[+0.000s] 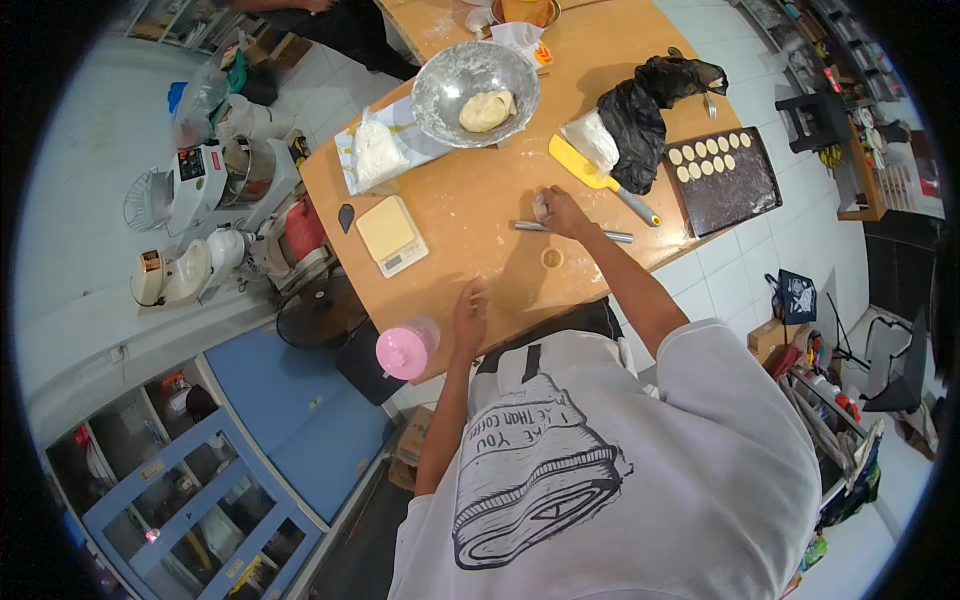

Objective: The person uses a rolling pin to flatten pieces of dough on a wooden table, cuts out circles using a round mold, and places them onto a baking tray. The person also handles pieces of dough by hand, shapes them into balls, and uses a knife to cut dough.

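Note:
My right hand (563, 213) is over the table just beyond a metal rolling pin (618, 237). Its fingers are closed, with something whitish at their tips that is too small to make out. Nearer to me, a small round cutter (551, 258) stands on the wood. My left hand (470, 315) hovers by the near left part of the table, fingers loosely apart and nothing seen in them. Close to it stands a pink lidded jug (405, 350). Farther off, a lump of dough (487, 111) sits in a floury metal bowl (437, 100).
On the wooden table (470, 220) are a kitchen scale (388, 232), a bag of flour (377, 155), a dark scraper (346, 217), a yellow-bladed tool (578, 163) and a black plastic bag (632, 135). A dark tray (735, 195) holds several dough discs. Another person (345, 30) stands at far left.

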Tool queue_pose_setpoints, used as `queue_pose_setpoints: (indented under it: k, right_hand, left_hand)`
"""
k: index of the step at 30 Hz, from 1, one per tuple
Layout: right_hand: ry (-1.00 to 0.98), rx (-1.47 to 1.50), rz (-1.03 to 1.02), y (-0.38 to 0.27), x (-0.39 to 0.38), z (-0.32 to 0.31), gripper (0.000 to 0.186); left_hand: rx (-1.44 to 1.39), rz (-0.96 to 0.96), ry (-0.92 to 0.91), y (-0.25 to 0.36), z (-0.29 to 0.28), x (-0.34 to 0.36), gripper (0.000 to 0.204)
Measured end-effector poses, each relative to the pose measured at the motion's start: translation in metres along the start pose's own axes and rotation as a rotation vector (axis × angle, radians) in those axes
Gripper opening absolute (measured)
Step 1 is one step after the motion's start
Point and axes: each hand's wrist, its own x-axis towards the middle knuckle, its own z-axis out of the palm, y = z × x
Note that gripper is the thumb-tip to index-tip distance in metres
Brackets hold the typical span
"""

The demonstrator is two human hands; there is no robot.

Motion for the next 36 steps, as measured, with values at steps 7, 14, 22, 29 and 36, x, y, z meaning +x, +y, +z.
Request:
queue_pose_setpoints:
  k: [7, 14, 22, 29, 36]
  right_hand:
    - [0.006, 0.303, 0.059, 0.001, -0.020, -0.027, 0.026]
    - [-0.206, 0.975, 0.159, -0.094, -0.072, -0.105, 0.041]
    - [-0.179, 0.154, -0.319, -0.115, -0.085, -0.151, 0.031]
    - [0.154, 0.268, -0.381, -0.127, -0.048, -0.180, 0.057]
    - [0.034, 0.162, -0.429, -0.165, -0.046, -0.186, 0.071]
  left_hand:
    - [-0.229, -0.320, -0.059, 0.050, 0.044, 0.021, 0.048]
    - [-1.373, -0.277, -0.014, 0.135, 0.095, 0.058, 0.083]
    - [-1.260, -0.207, 0.056, 0.195, 0.144, 0.071, 0.073]
    - [-1.278, -0.253, 0.067, 0.241, 0.159, 0.066, 0.062]
    - [-1.465, 0.021, -0.038, 0.290, 0.168, 0.065, 0.076]
